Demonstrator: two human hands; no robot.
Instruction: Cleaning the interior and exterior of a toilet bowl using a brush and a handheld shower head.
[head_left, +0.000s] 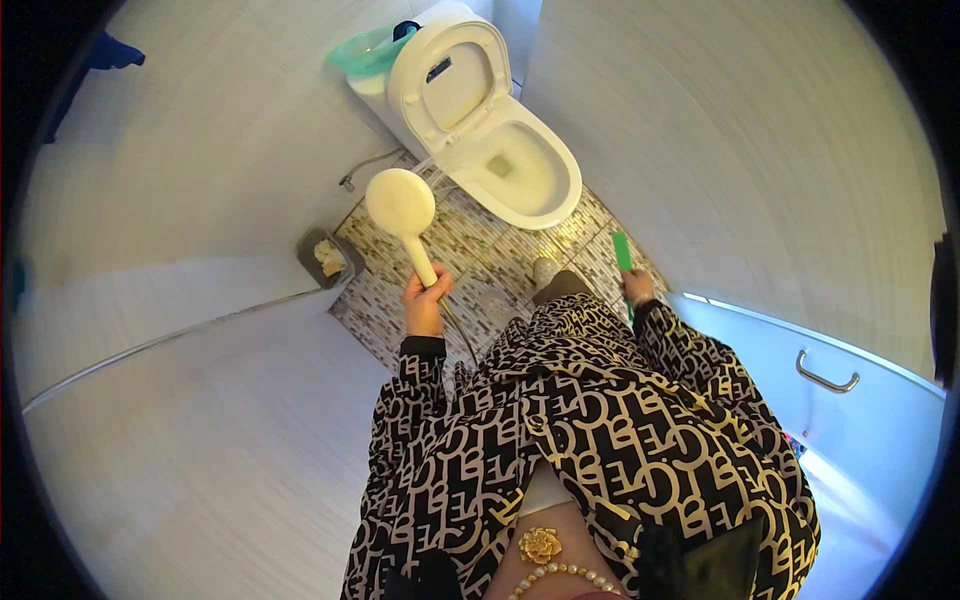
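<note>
My left hand (426,306) is closed around the handle of a cream shower head (400,202), which is held up with its round end away from me. From the handle a thin hose (459,328) runs down toward my clothes. Pale streaks like water show between the shower head and the toilet (556,203), whose lid and seat are raised. At my right side, my right hand (638,284) grips a flat green stick-like tool (622,251); its lower part is mostly hidden by the hand and sleeve, so its kind is unclear.
A grey waste bin (311,254) with crumpled paper stands by the left wall. A turquoise bag or basin (362,54) rests beside the toilet tank. Mosaic-patterned tiles (385,325) cover the floor. To the right is a pale door with a metal handle (826,378). Walls stand close on both sides.
</note>
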